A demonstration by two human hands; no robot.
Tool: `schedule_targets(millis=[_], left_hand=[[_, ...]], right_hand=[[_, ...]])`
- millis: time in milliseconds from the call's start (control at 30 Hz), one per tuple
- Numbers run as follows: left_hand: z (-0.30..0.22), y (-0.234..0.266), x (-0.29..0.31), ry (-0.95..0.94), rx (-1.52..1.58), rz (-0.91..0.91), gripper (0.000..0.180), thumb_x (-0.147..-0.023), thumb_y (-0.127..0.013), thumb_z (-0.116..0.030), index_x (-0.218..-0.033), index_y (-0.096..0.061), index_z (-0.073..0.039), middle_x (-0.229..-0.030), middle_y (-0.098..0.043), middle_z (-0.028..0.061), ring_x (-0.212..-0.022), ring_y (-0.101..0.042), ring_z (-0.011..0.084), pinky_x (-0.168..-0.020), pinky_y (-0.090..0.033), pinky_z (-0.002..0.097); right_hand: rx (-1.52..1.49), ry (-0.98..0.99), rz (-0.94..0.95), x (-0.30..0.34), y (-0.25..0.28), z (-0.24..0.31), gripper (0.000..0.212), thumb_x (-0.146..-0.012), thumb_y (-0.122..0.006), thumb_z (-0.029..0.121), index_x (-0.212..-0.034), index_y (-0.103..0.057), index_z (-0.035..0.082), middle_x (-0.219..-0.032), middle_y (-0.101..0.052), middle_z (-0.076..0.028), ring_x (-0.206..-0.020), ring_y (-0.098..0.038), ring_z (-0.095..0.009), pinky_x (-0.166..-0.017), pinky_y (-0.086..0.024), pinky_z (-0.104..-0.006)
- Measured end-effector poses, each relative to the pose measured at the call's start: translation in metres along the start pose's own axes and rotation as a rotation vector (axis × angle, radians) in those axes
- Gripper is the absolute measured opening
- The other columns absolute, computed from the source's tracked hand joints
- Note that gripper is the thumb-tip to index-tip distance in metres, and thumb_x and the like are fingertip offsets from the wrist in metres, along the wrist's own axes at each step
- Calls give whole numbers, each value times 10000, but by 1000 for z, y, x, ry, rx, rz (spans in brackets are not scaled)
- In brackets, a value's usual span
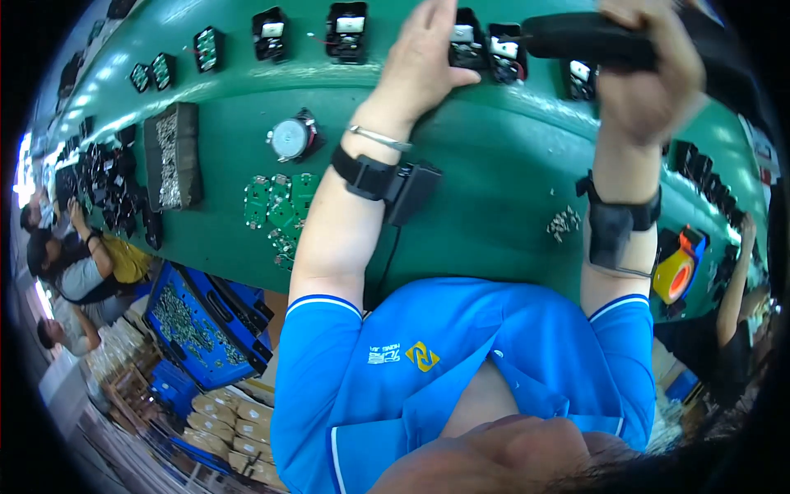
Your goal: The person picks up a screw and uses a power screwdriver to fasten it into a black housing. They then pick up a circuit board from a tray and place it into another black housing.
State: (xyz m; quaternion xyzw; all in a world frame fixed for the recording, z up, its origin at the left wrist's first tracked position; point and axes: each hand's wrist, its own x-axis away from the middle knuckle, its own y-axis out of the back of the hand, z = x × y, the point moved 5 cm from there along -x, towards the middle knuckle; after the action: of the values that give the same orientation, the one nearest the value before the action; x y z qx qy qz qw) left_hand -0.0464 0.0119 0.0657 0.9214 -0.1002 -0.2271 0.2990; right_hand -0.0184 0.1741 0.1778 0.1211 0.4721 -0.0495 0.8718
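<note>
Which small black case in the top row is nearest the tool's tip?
The second case to the right of the left hand. The black tool has its tip over it in view; the other cases sit farther away.

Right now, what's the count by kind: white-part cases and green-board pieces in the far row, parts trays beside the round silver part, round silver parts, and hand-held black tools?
White-part cases: 5
Green-board pieces: 3
Parts tray: 1
Round silver part: 1
Black tool: 1
Total visible: 11
</note>
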Motion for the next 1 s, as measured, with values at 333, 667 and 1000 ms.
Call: schedule_targets(millis=[333,667,1000], left_hand=[[-96,-79,73,-468,76,471,232,-603,-659,-144,-828,-609,-113,-786,-541,21,-830,-490,204,-770,-385,331],[-88,-90,73,-348,116,322,139,-729,-592,-93,-867,-586,-83,-789,-575,18,-753,-542,170,-699,-418,292],[-54,-77,90,669,1647,196,130,-807,-541,-67,-929,-553,-23,-809,-573,55,-723,-538,115,-739,-456,259]], right_hand=[[-555,-391,-445,74,111,58,300,-750,-469,83,-1047,-440,52,-777,-467,-65,-702,-423,-162,-717,-334,-335],[-584,-385,-495,85,124,67,323,-759,-477,95,-1073,-417,45,-781,-467,-53,-693,-425,-145,-710,-338,-314],[-818,-330,-378,57,85,71,378,-740,-486,145,-1103,-425,60,-792,-476,-42,-681,-432,-146,-668,-342,-306]])
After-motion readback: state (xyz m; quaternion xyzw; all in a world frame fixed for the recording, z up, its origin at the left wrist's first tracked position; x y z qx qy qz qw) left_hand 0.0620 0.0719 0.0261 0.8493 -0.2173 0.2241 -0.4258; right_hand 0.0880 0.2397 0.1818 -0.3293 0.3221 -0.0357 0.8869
